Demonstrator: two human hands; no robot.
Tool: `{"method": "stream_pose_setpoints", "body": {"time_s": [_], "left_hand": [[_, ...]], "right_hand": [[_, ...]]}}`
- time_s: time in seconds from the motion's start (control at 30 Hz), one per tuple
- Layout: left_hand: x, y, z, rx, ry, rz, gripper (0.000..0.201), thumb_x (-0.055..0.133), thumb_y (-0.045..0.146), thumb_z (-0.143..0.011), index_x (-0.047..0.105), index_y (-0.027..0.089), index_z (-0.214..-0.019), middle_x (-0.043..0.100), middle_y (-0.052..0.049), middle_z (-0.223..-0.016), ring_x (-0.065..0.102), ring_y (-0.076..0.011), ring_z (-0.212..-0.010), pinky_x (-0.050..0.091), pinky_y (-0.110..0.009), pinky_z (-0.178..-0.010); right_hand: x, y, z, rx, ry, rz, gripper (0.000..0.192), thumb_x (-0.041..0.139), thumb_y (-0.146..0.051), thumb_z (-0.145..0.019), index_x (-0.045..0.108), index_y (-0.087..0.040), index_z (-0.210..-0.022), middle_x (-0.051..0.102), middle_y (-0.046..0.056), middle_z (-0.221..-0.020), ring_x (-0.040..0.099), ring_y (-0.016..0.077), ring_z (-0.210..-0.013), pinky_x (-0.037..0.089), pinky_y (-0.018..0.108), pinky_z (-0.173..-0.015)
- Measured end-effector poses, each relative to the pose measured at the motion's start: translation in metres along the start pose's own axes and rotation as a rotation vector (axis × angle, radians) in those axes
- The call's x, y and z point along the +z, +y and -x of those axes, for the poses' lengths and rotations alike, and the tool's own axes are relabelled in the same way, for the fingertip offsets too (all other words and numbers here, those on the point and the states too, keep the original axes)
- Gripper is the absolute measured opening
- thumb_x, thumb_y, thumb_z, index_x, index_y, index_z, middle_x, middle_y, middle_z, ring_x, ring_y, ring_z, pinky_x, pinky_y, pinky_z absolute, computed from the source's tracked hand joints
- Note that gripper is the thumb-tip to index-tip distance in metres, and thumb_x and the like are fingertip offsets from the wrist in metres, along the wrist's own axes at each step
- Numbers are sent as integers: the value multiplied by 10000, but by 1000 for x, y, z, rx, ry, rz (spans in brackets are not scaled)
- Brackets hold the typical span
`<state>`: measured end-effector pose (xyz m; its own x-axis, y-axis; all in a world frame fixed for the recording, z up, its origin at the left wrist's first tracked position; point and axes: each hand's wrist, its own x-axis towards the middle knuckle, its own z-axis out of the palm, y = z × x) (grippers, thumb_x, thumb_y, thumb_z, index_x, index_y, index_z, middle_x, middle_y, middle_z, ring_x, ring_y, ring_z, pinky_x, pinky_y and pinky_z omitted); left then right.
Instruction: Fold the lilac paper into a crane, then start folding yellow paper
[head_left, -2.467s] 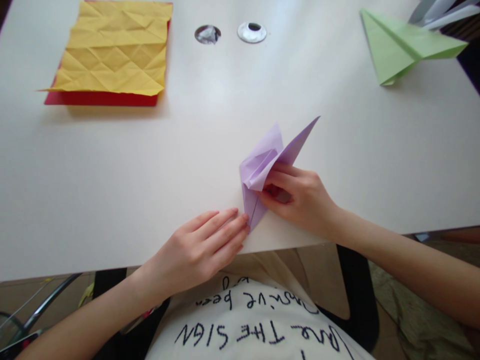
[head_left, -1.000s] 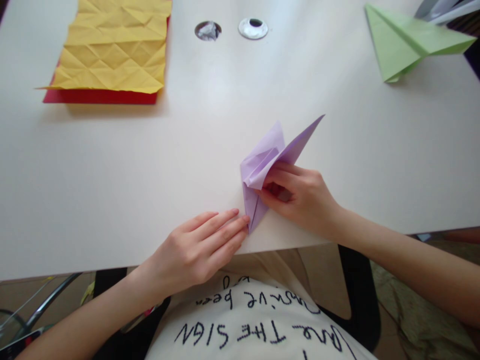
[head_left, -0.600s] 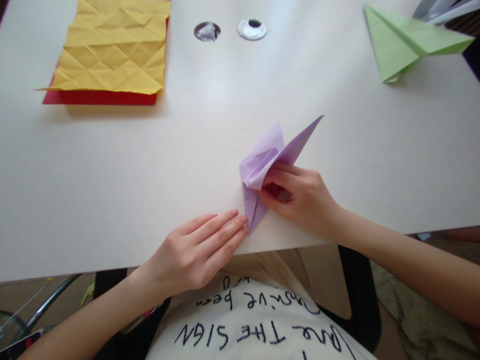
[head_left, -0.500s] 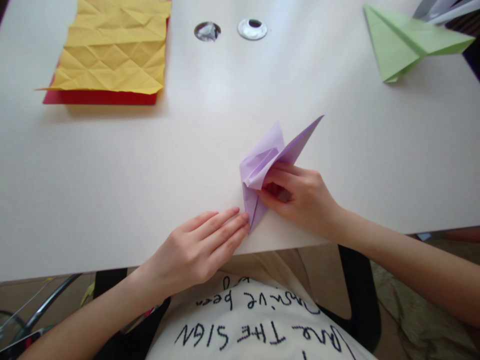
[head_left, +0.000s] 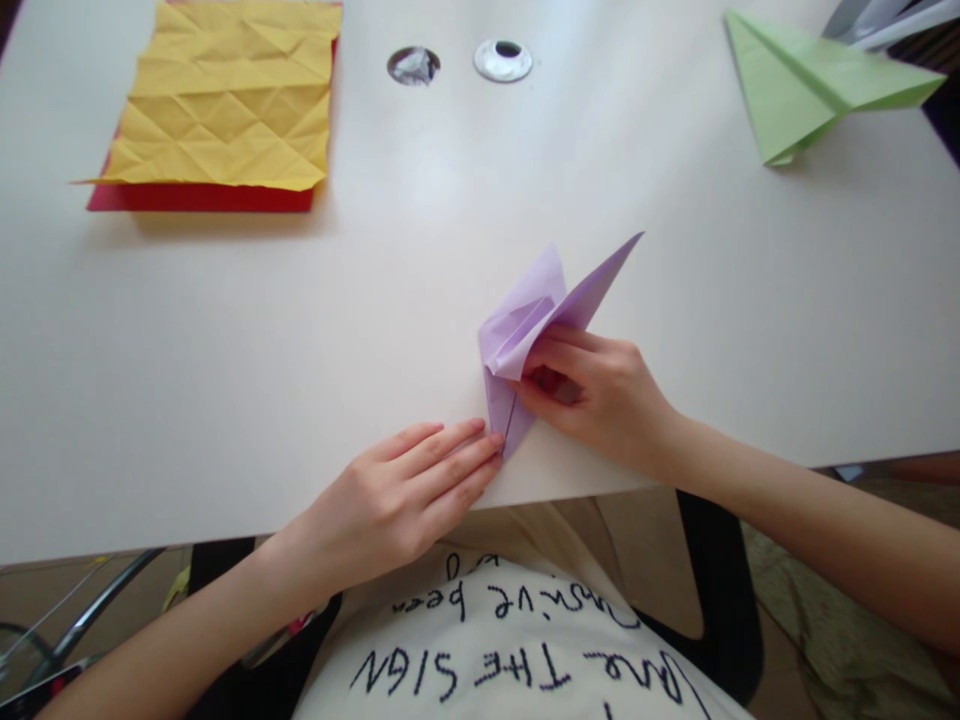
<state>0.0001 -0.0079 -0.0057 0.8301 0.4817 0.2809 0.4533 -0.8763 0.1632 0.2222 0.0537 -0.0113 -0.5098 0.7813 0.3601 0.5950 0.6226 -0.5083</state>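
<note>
A partly folded sheet of purple origami paper (head_left: 525, 315) lies near the table's front edge, its upper flaps lifted and spread. My right hand (head_left: 589, 385) pinches a raised flap at the paper's right side; some fingertips are hidden behind that flap. With fingers stretched out flat, my left hand (head_left: 420, 485) rests on the table, and its fingertips touch the narrow lower point of the paper.
On the white table (head_left: 262, 350), a creased yellow paper (head_left: 232, 110) lies over a red sheet (head_left: 217, 198) at the far left. A folded green paper (head_left: 810, 85) sits far right. Two round cable holes (head_left: 502, 60) are at the back.
My left fingertips have shifted slightly right, further onto the lower point of the purple paper. My right hand keeps its pinch and has hardly moved.
</note>
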Motion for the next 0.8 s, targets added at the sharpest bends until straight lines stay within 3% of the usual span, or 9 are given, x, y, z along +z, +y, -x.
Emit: {"method": "stream_pose_setpoints", "body": {"time_s": [0.17,0.37,0.8], "left_hand": [[0,-1,-3,12,-12,67,302,499,148,-889,560,135,-1184,561,-29,-1279,498,-195,-1206,450,-336,-966],[4,-4,-15,-161,18,4,347,504,214,-893,529,89,-1215,532,-75,-1304,486,-219,-1220,451,-374,-976],[7,-3,-14,-157,48,-43,330,516,219,-882,564,78,-1177,556,-86,-1273,519,-222,-1190,474,-377,-970]], "right_hand": [[0,0,1,19,1,2,69,554,-113,-752,597,-163,-731,614,5,-674,520,91,-550,408,203,-511],[1,1,1,-2,12,3,56,570,-114,-749,589,-147,-708,605,9,-653,503,78,-530,395,185,-494],[2,-1,-2,40,41,-6,88,606,-118,-729,558,-161,-670,597,-23,-638,467,58,-483,371,180,-486]]}}
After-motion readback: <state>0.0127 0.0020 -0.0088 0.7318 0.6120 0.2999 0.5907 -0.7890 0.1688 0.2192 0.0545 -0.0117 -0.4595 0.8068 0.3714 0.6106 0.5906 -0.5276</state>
